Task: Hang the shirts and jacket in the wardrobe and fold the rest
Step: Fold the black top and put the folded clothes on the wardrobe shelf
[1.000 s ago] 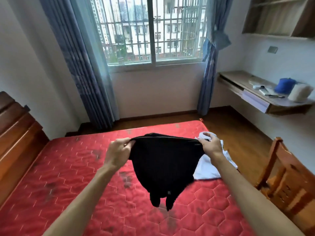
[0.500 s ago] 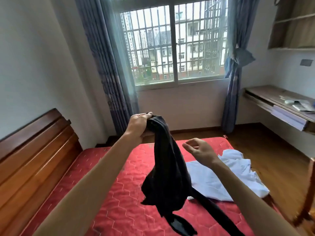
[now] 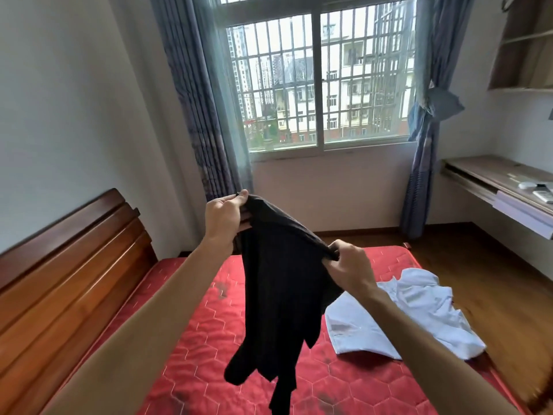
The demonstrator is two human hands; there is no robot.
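Head view: left hand (image 3: 224, 218) and right hand (image 3: 348, 265) pinch the limp black fabric garment (image 3: 281, 283) above the red quilted mattress (image 3: 191, 339). Step: spreading for folding. Next: lay flat at 6 o'clock.

The left hand (image 3: 225, 215) and the right hand (image 3: 348, 266) each pinch the upper edge of a black garment (image 3: 281, 295), which hangs in the air above the red mattress (image 3: 191, 363). A crumpled white shirt (image 3: 404, 319) lies on the mattress to the right. A wooden headboard (image 3: 68, 265) stands at the left, a barred window (image 3: 320, 82) is ahead, and a worktop (image 3: 493, 178) is fixed to the right wall.
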